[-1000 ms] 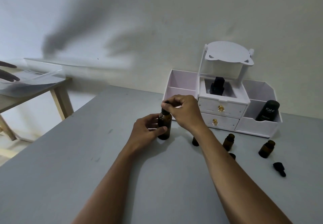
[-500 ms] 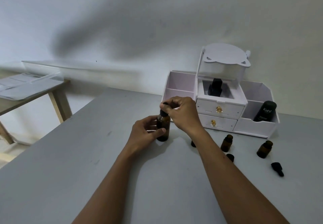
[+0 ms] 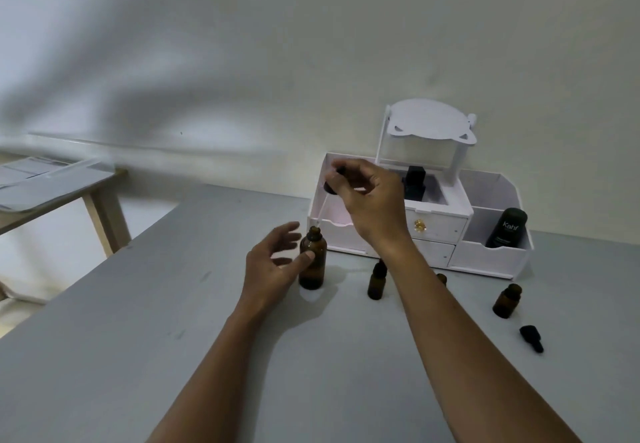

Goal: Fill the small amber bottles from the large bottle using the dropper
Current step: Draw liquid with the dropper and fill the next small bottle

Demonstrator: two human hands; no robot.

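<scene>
Pinching the dropper [image 3: 330,188] in the right hand [image 3: 372,200], raised, glass tip at the large bottle [image 3: 312,259] mouth. Steadying that bottle by thumb, left hand [image 3: 273,262] loosely open. Standing on the grey tabletop [image 3: 138,338]: small amber bottles [image 3: 507,301], near a white organizer [image 3: 491,255] against the wall.

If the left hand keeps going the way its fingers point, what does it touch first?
The left hand is open, fingers aimed right at the large amber bottle. Its thumb tip already looks against the glass, so the bottle body comes first, though depth from this one view is uncertain.
</scene>
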